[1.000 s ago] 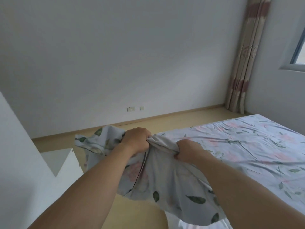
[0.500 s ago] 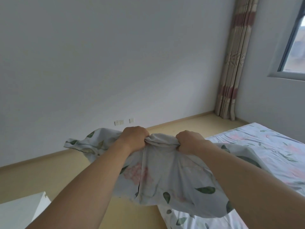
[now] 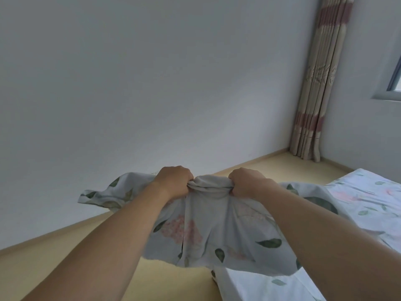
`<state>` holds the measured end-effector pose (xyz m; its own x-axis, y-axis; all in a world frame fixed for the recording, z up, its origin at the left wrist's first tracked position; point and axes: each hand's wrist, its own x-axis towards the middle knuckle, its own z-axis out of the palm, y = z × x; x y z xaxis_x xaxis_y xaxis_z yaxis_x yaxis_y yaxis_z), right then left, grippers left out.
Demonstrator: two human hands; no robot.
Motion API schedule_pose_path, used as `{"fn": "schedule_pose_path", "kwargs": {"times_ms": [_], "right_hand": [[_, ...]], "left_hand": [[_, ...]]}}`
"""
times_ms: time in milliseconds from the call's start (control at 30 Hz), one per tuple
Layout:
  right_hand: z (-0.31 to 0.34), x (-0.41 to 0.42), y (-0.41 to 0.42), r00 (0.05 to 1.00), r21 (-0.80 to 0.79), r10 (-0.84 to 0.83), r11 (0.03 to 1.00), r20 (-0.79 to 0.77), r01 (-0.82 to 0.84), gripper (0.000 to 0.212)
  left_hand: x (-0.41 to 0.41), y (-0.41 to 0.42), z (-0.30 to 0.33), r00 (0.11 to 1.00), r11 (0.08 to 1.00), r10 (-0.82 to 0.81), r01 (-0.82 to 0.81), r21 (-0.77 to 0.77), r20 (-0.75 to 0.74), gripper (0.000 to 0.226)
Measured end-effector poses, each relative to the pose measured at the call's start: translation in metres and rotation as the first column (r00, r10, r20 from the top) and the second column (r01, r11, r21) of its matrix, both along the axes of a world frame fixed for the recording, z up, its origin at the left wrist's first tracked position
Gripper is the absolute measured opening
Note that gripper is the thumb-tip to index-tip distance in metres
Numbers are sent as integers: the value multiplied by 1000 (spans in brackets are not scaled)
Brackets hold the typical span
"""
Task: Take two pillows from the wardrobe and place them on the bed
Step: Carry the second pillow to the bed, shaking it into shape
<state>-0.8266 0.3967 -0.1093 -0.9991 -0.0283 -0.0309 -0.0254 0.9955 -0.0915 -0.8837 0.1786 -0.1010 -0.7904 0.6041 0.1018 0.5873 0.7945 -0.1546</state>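
A pale grey pillow [image 3: 217,231] printed with green leaves and pink flowers hangs in front of me, limp and creased. My left hand [image 3: 174,181] and my right hand [image 3: 247,181] both clench its bunched top edge, a short gap between the fists. The pillow droops over the near corner of the bed [image 3: 368,205], which carries a sheet of the same floral print at the lower right. The wardrobe is out of view.
A plain white wall [image 3: 152,83] fills most of the view. Pale wooden floor [image 3: 86,257] runs along its base. A striped beige and pink curtain [image 3: 319,83] hangs in the far right corner beside a window frame [image 3: 390,88].
My view has swung to the right and upward; the white furniture at the lower left is gone. Both hands keep their grip on the pillow, now held higher and a little further apart.
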Motion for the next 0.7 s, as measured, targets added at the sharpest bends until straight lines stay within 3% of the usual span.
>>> {"fn": "schedule_pose_path", "kwargs": {"times_ms": [133, 367, 700], "right_hand": [[-5, -100, -30, 1000, 33, -20, 999, -4, 20, 15], [0, -268, -67, 992, 27, -121, 992, 24, 121, 4], [-10, -457, -38, 950, 32, -311, 950, -8, 311, 5]], "left_hand": [[-107, -27, -6, 999, 1000, -28, 28, 12, 15, 21], [-288, -64, -5, 983, 983, -182, 182, -7, -32, 18], [-521, -13, -6, 935, 935, -354, 353, -25, -22, 17]]}}
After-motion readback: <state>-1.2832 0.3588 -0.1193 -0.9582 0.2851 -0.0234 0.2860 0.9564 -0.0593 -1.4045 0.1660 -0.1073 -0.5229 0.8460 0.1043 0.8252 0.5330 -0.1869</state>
